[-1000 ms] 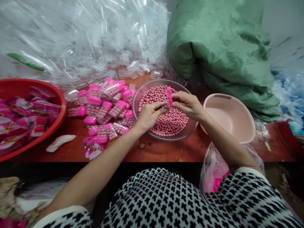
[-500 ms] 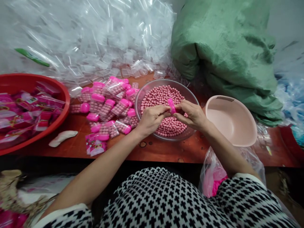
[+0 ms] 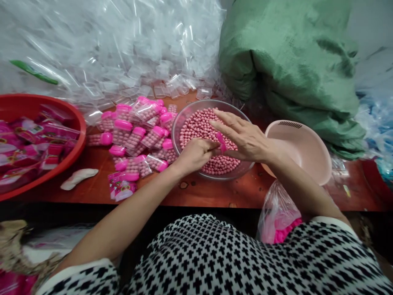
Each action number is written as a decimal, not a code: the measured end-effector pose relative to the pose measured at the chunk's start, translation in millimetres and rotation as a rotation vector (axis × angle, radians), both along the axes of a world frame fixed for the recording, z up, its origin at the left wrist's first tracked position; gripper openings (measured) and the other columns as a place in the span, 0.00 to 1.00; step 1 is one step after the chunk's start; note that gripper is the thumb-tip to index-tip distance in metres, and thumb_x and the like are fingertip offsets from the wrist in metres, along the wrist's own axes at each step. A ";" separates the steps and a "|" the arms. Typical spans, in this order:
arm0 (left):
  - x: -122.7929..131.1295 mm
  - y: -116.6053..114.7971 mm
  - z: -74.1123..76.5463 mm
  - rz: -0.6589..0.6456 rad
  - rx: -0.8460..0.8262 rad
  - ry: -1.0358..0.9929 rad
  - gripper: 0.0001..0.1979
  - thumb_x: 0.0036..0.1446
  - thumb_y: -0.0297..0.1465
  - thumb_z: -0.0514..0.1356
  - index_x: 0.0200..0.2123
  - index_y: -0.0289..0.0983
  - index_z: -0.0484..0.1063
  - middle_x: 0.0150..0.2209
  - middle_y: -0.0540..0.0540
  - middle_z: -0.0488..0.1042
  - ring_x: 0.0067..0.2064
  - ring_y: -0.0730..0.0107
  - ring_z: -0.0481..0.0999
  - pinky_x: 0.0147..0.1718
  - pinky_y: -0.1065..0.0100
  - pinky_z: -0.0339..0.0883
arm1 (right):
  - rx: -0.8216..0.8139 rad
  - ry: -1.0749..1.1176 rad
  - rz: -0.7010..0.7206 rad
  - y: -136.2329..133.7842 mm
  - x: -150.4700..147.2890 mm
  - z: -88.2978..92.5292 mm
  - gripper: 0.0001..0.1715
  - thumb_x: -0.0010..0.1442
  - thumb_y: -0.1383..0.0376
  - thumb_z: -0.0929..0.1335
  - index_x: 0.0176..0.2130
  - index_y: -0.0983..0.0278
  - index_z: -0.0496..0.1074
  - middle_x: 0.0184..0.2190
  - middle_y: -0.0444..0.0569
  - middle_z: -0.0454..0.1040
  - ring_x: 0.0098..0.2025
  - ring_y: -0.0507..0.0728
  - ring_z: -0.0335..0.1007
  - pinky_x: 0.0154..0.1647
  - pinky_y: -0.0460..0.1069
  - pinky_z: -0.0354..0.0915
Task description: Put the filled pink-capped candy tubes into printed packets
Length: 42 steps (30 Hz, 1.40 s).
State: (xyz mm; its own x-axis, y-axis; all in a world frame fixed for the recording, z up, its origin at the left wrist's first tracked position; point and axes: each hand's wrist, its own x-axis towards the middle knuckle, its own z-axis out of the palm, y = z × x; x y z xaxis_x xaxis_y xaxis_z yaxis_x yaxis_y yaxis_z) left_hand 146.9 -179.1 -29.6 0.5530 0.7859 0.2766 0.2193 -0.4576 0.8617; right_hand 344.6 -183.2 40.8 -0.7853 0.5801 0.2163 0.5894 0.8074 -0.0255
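Observation:
Above the bowl (image 3: 245,114) of pink beads (image 3: 198,125), my left hand (image 3: 195,155) pinches a bright pink plastic cap (image 3: 221,141). Whether a clear case is attached to that cap I cannot make out. My right hand (image 3: 247,137) lies across from it with fingers stretched out, its palm side and thumb against or very near the cap. Left of the bowl is a heap of clear cases (image 3: 135,139) filled with pink beads and topped with pink caps. Two or so printed pink packets (image 3: 122,188) lie at the heap's front.
A red basin (image 3: 80,135) of pink packets stands at left, a white curved piece (image 3: 79,179) beside it. Clear empty cases (image 3: 132,45) pile up behind. At right are a pale pink tub (image 3: 307,151), a green sack (image 3: 291,69) and a bag of pink pieces (image 3: 281,221).
My right hand has gone from a pinch at the pink cap to outstretched fingers over the bowl. My left hand keeps its grip. The view has shifted slightly.

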 end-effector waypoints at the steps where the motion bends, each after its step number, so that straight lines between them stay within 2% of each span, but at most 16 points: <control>1: 0.4 1.0 -0.3 -0.023 -0.061 -0.038 0.13 0.59 0.39 0.60 0.31 0.37 0.80 0.30 0.47 0.80 0.32 0.66 0.77 0.36 0.67 0.68 | 0.011 -0.058 0.036 0.2 -2.2 7.8 0.27 0.65 0.63 0.64 0.62 0.60 0.60 0.59 0.55 0.67 0.64 0.63 0.59 0.58 0.59 0.62; 3: 0.2 3.0 -1.1 -0.012 -0.162 -0.130 0.15 0.57 0.41 0.60 0.31 0.36 0.80 0.29 0.47 0.80 0.32 0.65 0.76 0.36 0.66 0.69 | 0.030 -0.137 0.063 1.4 -4.8 18.6 0.25 0.65 0.64 0.63 0.60 0.59 0.63 0.59 0.53 0.68 0.64 0.63 0.58 0.61 0.61 0.59; 5: -0.9 5.0 -1.4 0.038 -0.228 -0.219 0.15 0.56 0.41 0.61 0.33 0.35 0.80 0.31 0.47 0.80 0.33 0.66 0.76 0.36 0.67 0.69 | 0.056 -0.156 -0.018 2.4 -3.8 20.3 0.23 0.65 0.61 0.64 0.59 0.61 0.65 0.55 0.55 0.71 0.59 0.65 0.62 0.59 0.62 0.61; 8: -1.9 7.6 -0.9 0.119 -0.294 -0.319 0.14 0.54 0.39 0.62 0.37 0.35 0.79 0.33 0.47 0.79 0.33 0.67 0.75 0.35 0.68 0.69 | 0.062 -0.116 -0.194 -0.3 -1.3 7.2 0.30 0.63 0.53 0.66 0.59 0.68 0.64 0.50 0.61 0.72 0.52 0.66 0.67 0.52 0.61 0.66; 13: 1.5 10.3 -3.4 0.176 -0.358 -0.414 0.12 0.54 0.37 0.63 0.37 0.35 0.75 0.30 0.50 0.74 0.31 0.72 0.71 0.32 0.70 0.66 | 0.082 -0.024 -0.362 -11.8 -17.9 -23.7 0.47 0.58 0.50 0.69 0.64 0.75 0.54 0.55 0.67 0.68 0.55 0.69 0.65 0.55 0.62 0.63; 16: 3.4 10.5 -6.0 0.202 -0.367 -0.432 0.10 0.53 0.35 0.62 0.35 0.34 0.73 0.26 0.52 0.70 0.28 0.74 0.68 0.29 0.71 0.63 | 0.129 0.002 -0.424 -9.9 -30.7 -34.7 0.44 0.57 0.52 0.69 0.62 0.75 0.57 0.53 0.68 0.69 0.52 0.70 0.66 0.52 0.63 0.62; 20: 2.3 10.5 -8.1 0.241 -0.362 -0.408 0.08 0.53 0.33 0.61 0.35 0.35 0.74 0.25 0.52 0.69 0.27 0.74 0.67 0.27 0.71 0.62 | 0.194 0.055 -0.402 1.5 -34.9 -45.6 0.35 0.57 0.55 0.67 0.57 0.73 0.64 0.44 0.63 0.73 0.45 0.67 0.67 0.47 0.60 0.64; 24: 1.2 12.8 -11.6 0.267 -0.347 -0.421 0.08 0.52 0.32 0.62 0.35 0.35 0.74 0.27 0.51 0.73 0.30 0.72 0.70 0.30 0.71 0.65 | 0.208 0.062 -0.369 8.6 -36.0 -50.6 0.37 0.55 0.54 0.66 0.56 0.76 0.65 0.39 0.63 0.73 0.42 0.68 0.67 0.43 0.61 0.64; 27: 4.6 14.9 -13.4 0.272 -0.365 -0.453 0.08 0.52 0.32 0.62 0.34 0.34 0.74 0.27 0.51 0.74 0.30 0.72 0.72 0.31 0.70 0.67 | 0.141 0.035 -0.394 8.4 -39.3 -45.5 0.39 0.55 0.55 0.68 0.57 0.78 0.64 0.43 0.65 0.74 0.45 0.69 0.69 0.46 0.61 0.66; 29: 7.4 15.3 -11.3 0.264 -0.392 -0.502 0.08 0.52 0.33 0.63 0.35 0.34 0.74 0.27 0.51 0.74 0.30 0.73 0.74 0.33 0.70 0.69 | 0.079 0.044 -0.408 4.9 -38.1 -38.3 0.41 0.56 0.56 0.69 0.61 0.76 0.60 0.51 0.67 0.72 0.52 0.69 0.68 0.51 0.61 0.66; 31: 6.5 15.3 -5.7 0.256 -0.424 -0.581 0.10 0.52 0.33 0.64 0.36 0.34 0.74 0.30 0.50 0.76 0.31 0.73 0.75 0.35 0.69 0.71 | 0.027 0.099 -0.422 -3.0 -30.1 -29.9 0.49 0.56 0.53 0.71 0.66 0.73 0.52 0.60 0.67 0.66 0.58 0.69 0.65 0.55 0.61 0.66; 33: -1.9 16.7 2.6 0.283 -0.445 -0.647 0.11 0.52 0.34 0.66 0.37 0.34 0.74 0.31 0.49 0.78 0.31 0.73 0.76 0.35 0.69 0.73 | -0.010 0.186 -0.447 -16.4 -14.8 -22.4 0.56 0.54 0.48 0.71 0.68 0.70 0.46 0.64 0.65 0.61 0.61 0.68 0.63 0.57 0.61 0.65; 34: -9.4 18.7 7.1 0.325 -0.443 -0.666 0.11 0.53 0.35 0.66 0.37 0.35 0.73 0.31 0.49 0.78 0.30 0.73 0.76 0.33 0.69 0.74 | -0.021 0.223 -0.463 -25.1 -5.2 -19.7 0.56 0.54 0.46 0.71 0.68 0.67 0.46 0.65 0.64 0.61 0.61 0.68 0.64 0.57 0.62 0.66; 37: -40.9 29.4 17.4 0.541 -0.394 -0.673 0.09 0.55 0.36 0.66 0.33 0.37 0.73 0.26 0.53 0.76 0.26 0.77 0.74 0.29 0.71 0.73 | -0.029 0.240 -0.547 -56.1 24.3 -19.2 0.42 0.59 0.44 0.67 0.62 0.65 0.60 0.58 0.62 0.70 0.56 0.66 0.70 0.54 0.61 0.67; 39: -62.9 37.3 18.6 0.667 -0.364 -0.680 0.08 0.56 0.35 0.66 0.31 0.38 0.72 0.24 0.57 0.74 0.25 0.79 0.71 0.28 0.73 0.72 | -0.004 0.199 -0.712 -75.2 39.5 -26.2 0.33 0.62 0.45 0.64 0.55 0.66 0.68 0.48 0.61 0.77 0.47 0.65 0.76 0.46 0.59 0.70; 42: -83.3 40.9 10.4 0.754 -0.304 -0.699 0.11 0.53 0.36 0.68 0.31 0.37 0.72 0.23 0.59 0.72 0.25 0.82 0.69 0.28 0.74 0.70 | 0.009 0.163 -0.999 -92.8 50.3 -45.3 0.31 0.63 0.44 0.63 0.46 0.68 0.73 0.35 0.59 0.80 0.35 0.64 0.77 0.36 0.55 0.68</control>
State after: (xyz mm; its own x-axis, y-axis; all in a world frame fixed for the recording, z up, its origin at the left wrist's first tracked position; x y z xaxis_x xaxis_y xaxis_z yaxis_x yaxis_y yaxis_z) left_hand 63.6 -138.2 -19.2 -0.3094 0.9477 0.0790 -0.2306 -0.1554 0.9606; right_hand 394.9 -276.0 -4.5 0.0979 0.9535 0.2849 0.9853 -0.0527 -0.1624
